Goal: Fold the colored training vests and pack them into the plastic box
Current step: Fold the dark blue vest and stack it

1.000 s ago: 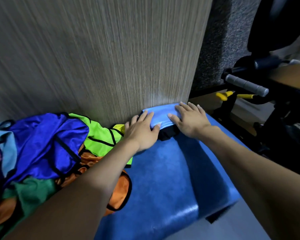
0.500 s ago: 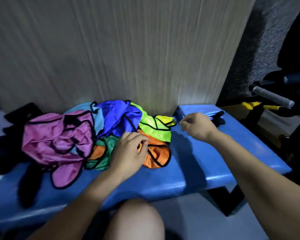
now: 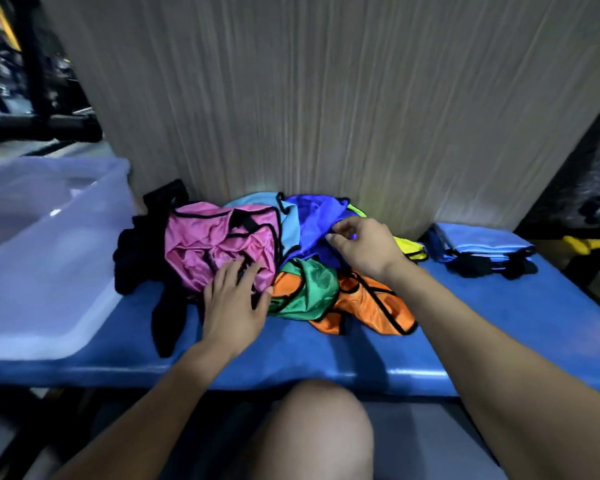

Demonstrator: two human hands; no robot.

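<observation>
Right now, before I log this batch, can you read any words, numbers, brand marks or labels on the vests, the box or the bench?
None can be read.
Pink vest, blue vest, green vest, orange vest: plain fabric with black trim, no print showing.
Plastic box: no label visible.
Folded light blue vest: no marking visible.
Background at top left: too blurred to tell.

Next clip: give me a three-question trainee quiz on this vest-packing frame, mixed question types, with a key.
1. True or false: the plastic box stands at the left end of the bench.
2. Which vest does the left hand rest on? A pink B orange C green
3. Fill in: the folded light blue vest lies to the ___ of the pile.

Key: 1 true. 2 A, the pink vest. 3 right. The right hand is over the dark blue vest.
</observation>
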